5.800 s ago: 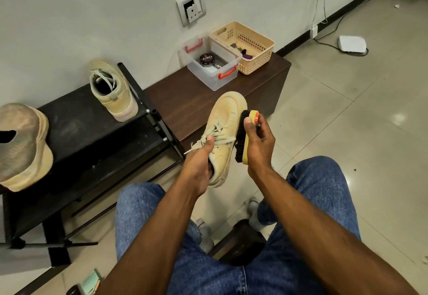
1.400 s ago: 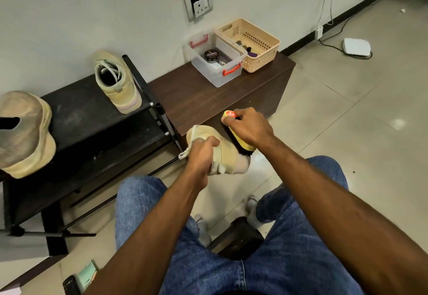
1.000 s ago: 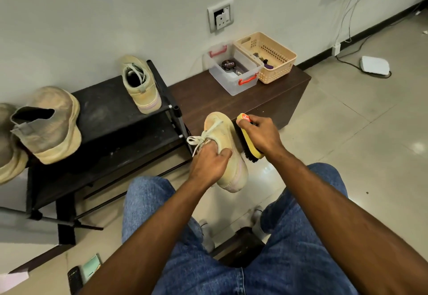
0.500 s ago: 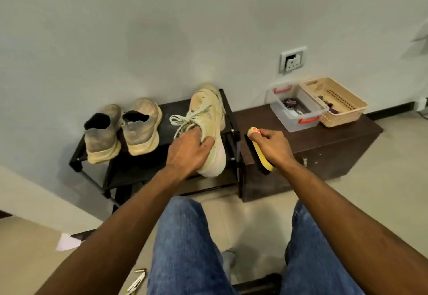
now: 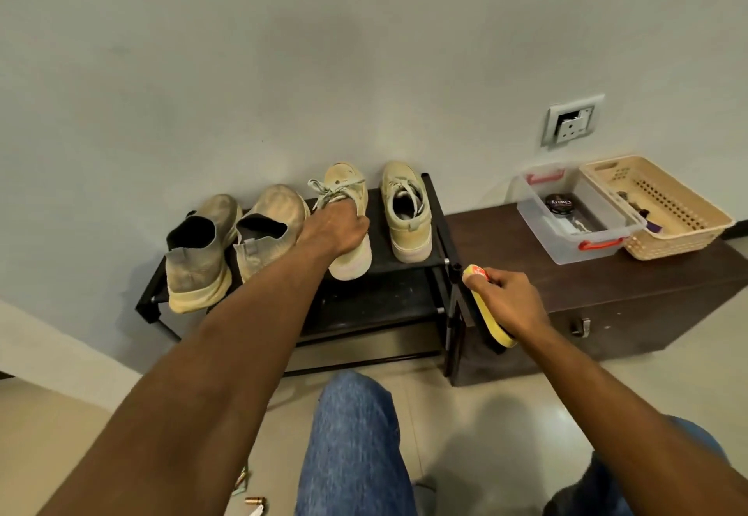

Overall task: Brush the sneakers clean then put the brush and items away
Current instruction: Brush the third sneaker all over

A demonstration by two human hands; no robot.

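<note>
Gripping sneaker [image 5: 349,228] on rack [image 5: 404,272]

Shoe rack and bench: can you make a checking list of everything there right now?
Surface: black shoe rack beside brown wooden bench; tiled floor.
Job's things: four shoes on rack top; yellow brush; clear bin with polish tin; beige basket.
Clutter: small bits on floor, too small to tell.
Grippers: left hand grips lace-up sneaker; right hand holds the brush.
Cables: nothing seen.
Surroundings: plain wall, wall socket.
</note>
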